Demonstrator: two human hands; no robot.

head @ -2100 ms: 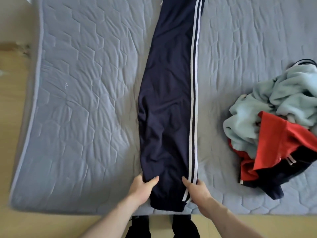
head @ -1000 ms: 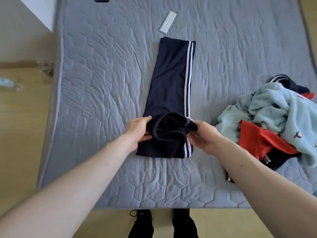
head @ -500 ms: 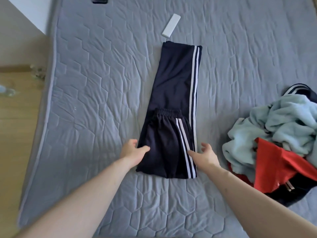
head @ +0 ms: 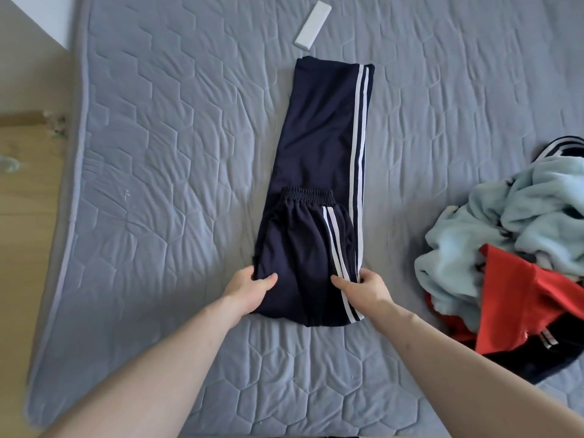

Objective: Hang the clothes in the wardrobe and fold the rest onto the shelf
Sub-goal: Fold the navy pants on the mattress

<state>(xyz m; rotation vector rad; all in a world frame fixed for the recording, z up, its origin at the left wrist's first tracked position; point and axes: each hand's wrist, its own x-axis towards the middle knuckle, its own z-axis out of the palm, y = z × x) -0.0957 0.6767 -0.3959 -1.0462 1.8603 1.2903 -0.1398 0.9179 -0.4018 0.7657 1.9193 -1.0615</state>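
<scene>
Folding the navy track trousers (head: pixel 319 159) is the step in hand, and one fold is already laid: the elastic cuffed end (head: pixel 307 195) lies doubled back over the lower half, with the white side stripes (head: pixel 356 147) running along the edge beyond the right grip. The left hand (head: pixel 249 287) pinches the near left corner of the doubled part, thumb on top of the cloth and fingers tucked under its edge; the right hand (head: pixel 363 287) does the same at the near right corner, thumb across the striped edge. Both grips are clamped on the trousers, at about the same height on either side.

To do the next fold well, I judge both corners should rise together and travel straight away from the grips, so the near folded edge lands square on the far end and the stripes stay lined up; a light smoothing afterwards would flatten the puffed cloth between the grips.

Lying flat on the grey quilted mattress (head: pixel 177 184), the trousers have their long axis running away from the grips, leaning slightly right at the far end. Just beyond that end lies a white remote control (head: pixel 313 25). Well to the right of the right grip sits a pile of clothes (head: pixel 512 248), pale blue, red and navy, not yet folded.
</scene>
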